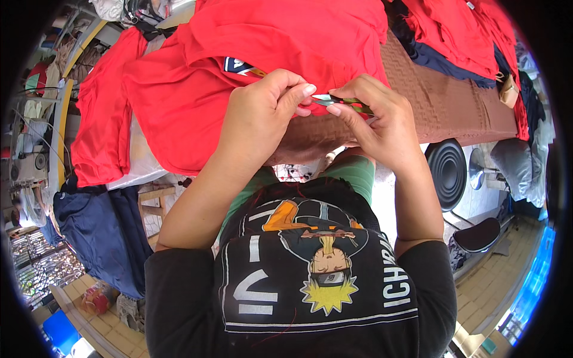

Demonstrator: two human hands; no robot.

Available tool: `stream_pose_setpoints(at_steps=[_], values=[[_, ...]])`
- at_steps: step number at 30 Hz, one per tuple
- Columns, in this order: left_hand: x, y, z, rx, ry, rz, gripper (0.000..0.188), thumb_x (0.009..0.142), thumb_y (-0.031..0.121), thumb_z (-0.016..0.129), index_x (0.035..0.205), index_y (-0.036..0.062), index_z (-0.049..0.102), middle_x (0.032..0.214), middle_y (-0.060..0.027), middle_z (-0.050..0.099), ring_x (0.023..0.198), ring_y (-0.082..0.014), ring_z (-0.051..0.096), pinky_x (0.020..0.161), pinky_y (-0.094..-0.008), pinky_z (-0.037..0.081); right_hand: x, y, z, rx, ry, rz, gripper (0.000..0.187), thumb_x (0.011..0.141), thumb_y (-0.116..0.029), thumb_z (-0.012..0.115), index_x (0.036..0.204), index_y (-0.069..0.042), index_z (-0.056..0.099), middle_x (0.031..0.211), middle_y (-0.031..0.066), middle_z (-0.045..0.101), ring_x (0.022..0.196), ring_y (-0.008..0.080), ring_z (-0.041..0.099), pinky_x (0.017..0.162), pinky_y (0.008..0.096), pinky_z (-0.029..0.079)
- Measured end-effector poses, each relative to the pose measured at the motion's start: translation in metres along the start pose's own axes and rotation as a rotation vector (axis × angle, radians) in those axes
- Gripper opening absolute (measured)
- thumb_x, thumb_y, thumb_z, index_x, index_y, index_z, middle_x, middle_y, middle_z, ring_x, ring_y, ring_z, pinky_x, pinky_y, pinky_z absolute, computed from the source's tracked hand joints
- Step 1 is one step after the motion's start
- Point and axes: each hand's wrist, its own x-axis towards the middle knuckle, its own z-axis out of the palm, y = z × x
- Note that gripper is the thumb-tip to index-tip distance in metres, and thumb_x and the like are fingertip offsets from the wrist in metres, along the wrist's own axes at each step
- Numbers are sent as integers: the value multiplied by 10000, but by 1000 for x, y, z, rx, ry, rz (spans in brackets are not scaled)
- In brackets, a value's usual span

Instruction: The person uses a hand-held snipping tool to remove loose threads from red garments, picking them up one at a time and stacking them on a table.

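Observation:
In my right hand [385, 119] is a pair of thread snips [324, 100] with pointed metal blades and dark and yellowish handles. The blades point left, close to the fingertips of my left hand [265, 110]. That hand is closed in a pinch; what lies between its thumb and finger is too small to make out. Both hands are above a large red garment [280, 33], spread over the table. A small dark blue and white patch [237, 65] shows on the red cloth just beyond my left hand.
Brown patterned cloth [441, 98] covers the table. More red garments [456, 36] lie at the far right over navy cloth. Navy fabric [104, 235] hangs at the left. A round black stool seat [446, 175] stands right of the table, near a dark padded seat [477, 236].

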Motion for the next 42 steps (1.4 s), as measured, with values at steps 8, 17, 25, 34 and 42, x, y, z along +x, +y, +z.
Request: stream_pose_setpoints(at_steps=[8,17,25,34,42], values=[[1,-3,-1,6,15,38,196,922,159,621,976,-28,639,812,-119,715,764,-155,712,644,-252,544,5,-3,-3,-69,-13,-28,180,760,-96,756,892,-24,657,771,92,616,684,232,619,608,307,471],[-4,25,-69,-250,-463,526,490,954,323,573,571,17,595,819,-123,629,669,-96,531,629,-247,416,0,25,17,284,33,232,165,772,-83,765,883,2,677,716,62,567,629,133,521,595,264,424],[-6,-7,-63,-20,-65,384,256,938,270,595,916,16,620,880,-83,629,737,-145,556,678,-275,460,1,24,19,267,29,195,155,767,-62,763,886,-5,683,711,49,561,627,117,503,589,250,413],[-3,-15,-22,373,93,373,260,800,171,732,1036,70,689,964,-54,650,869,-212,641,765,-318,510,-1,16,16,251,37,169,157,757,-64,771,869,-5,678,715,54,574,625,115,513,588,258,424],[2,-10,-22,82,-112,76,135,892,143,652,941,17,653,769,-62,682,645,-125,659,615,-254,508,-6,22,13,329,-138,214,191,756,-111,783,868,-3,673,750,64,614,677,127,585,626,264,465]])
